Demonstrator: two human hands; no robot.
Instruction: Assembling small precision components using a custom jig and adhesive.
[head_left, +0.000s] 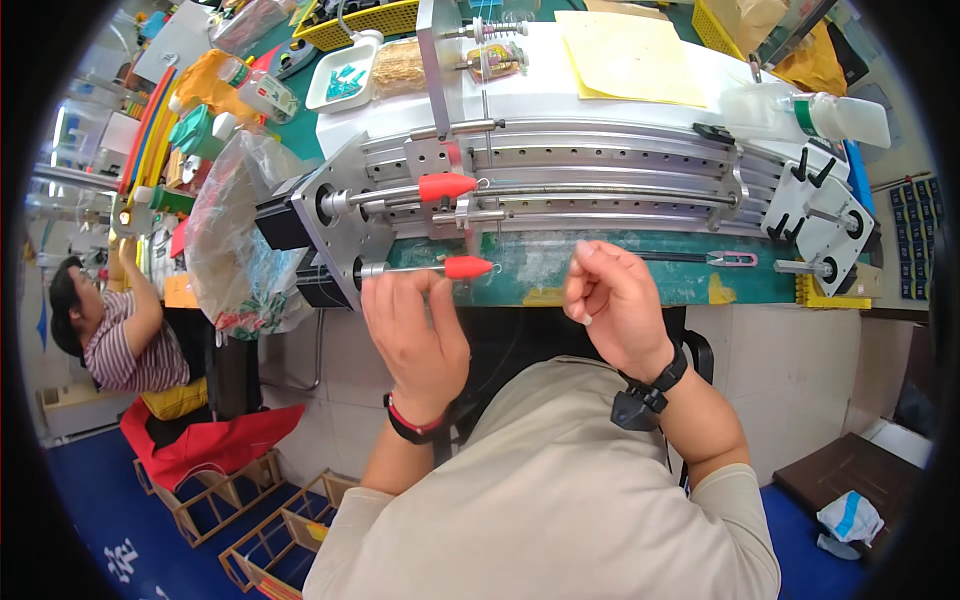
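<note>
My left hand (415, 330) is at the bench edge, its fingers bent against the lower metal rod (405, 269) just left of a red cone tip (467, 267). That tip ends in a small wire hook. A second red cone tip (447, 187) with a hook sits on the upper rod of the silver rail machine (600, 175). To the right, my right hand (617, 300) hovers in front of the machine, thumb and fingers pinched together. Whatever lies between them is too fine to make out. Behind it, pink-handled tweezers (732, 259) lie on the green mat.
A white tray (343, 78) of teal pieces stands behind the machine, near yellow sheets (632, 55). A clear plastic bag (245, 235) hangs at the left bench edge. Clear bottles (815, 115) lie at the back right. Another person (130, 330) works far left.
</note>
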